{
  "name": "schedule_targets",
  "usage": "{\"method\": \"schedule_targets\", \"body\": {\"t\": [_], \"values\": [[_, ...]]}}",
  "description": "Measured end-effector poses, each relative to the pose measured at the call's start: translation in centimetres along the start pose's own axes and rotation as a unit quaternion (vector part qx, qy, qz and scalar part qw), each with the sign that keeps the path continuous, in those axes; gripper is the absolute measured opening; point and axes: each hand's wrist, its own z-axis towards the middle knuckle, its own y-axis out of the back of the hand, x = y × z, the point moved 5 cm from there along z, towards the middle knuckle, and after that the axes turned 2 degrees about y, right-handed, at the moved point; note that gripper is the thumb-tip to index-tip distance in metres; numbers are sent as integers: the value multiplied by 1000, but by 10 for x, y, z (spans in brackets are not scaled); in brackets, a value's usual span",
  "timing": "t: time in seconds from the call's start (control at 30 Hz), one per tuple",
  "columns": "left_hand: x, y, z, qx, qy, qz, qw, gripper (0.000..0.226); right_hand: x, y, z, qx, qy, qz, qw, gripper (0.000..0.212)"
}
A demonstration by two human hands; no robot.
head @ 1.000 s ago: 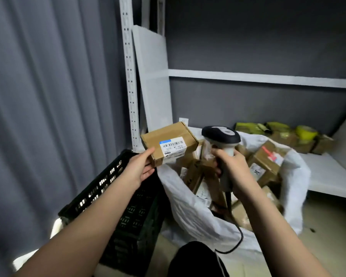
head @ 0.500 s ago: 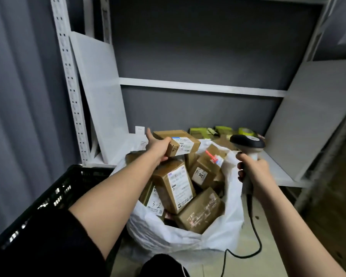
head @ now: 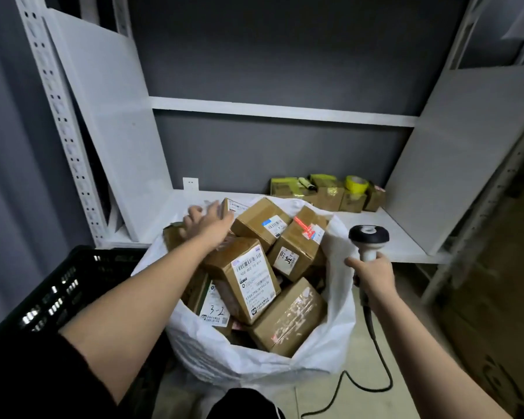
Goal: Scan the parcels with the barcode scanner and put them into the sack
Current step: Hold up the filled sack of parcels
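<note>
The left hand, fingers loose and holding nothing, hovers at eleven o'clock over the white plastic sack. The right hand grips the black-and-white barcode scanner. Best to lift away slowly so the brown cardboard parcels don't tip.

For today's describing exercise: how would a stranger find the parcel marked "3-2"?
Start at the white sack of brown boxes before the shelf. Look to its near-left edge, beside the left arm. That parcel alone has "3-2" handwritten on its label.
</note>
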Motion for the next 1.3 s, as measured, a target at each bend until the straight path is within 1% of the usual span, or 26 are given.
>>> {"method": "schedule_targets", "body": {"t": [0.07,0.1,0.13,0.2,0.23,0.27,0.33,0.4,0.47,0.57,0.63,0.7,0.77,0.83,0.93,1.0,1.03,1.07,1.13,1.17,1.23,1.3], "values": [[49,11,1,-80,61,-13,995,63,-14,-3,5,-27,-14,-32,999,57],[78,12,4,-98,103,-17,990,67,-19,-3,6,-41,-12,-40,998,69],[109,13,5,-99,152,-21,983,71,-23,-7,7,-49,-6,-50,998,77],[159,7,10,-68,233,-48,969,77,-27,-15,9,-56,2,-69,996,84],[175,1,15,-43,258,-68,963,79,-29,-21,11,-56,2,-79,995,85],[185,-6,21,-19,265,-88,960,80,-31,-25,12,-60,-3,-88,994,84],[192,-18,35,16,249,-121,961,78,-32,-34,15,-74,-17,-104,992,78],[194,-24,47,32,231,-128,964,73,-33,-40,20,-87,-32,-116,989,68],[201,-26,59,26,221,-118,968,65,-34,-43,25,-107,-36,-132,985,57],[199,-26,71,13,181,-83,980,43,-31,-49,29,-139,-25,-130,981,41],[177,-14,79,-28,134,-72,988,37,-22,-53,34,-149,-4,-113,982,38],[148,8,88,-79,91,-60,991,38,-7,-50,41,-158,20,-100,982,38],[125,35,95,-120,68,-53,989,40,14,-39,51,-180,46,-78,980,38],[110,60,102,-144,51,-26,988,39,35,-20,61,-200,70,-42,976,39],[109,87,110,-179,51,-7,983,38,50,9,75,-225,72,-25,971,41],[122,97,112,-201,82,-19,976,39,49,18,79,-234,65,-10,970,44],[130,100,114,-202,95,-18,975,41,46,17,79,-232,61,-4,971,44],[133,99,113,-187,94,-2,978,42,43,15,79,-224,62,-7,973,44],[130,97,114,-152,78,11,985,43,40,6,76,-194,78,-36,977,41],[124,98,113,-147,70,4,987,43,40,1,75,-185,88,-47,978,39],[117,102,109,-150,69,-30,986,42,44,-7,72,-171,97,-45,979,36],[123,108,106,-167,90,-58,980,42,47,-9,70,-161,98,-37,981,36]]}}
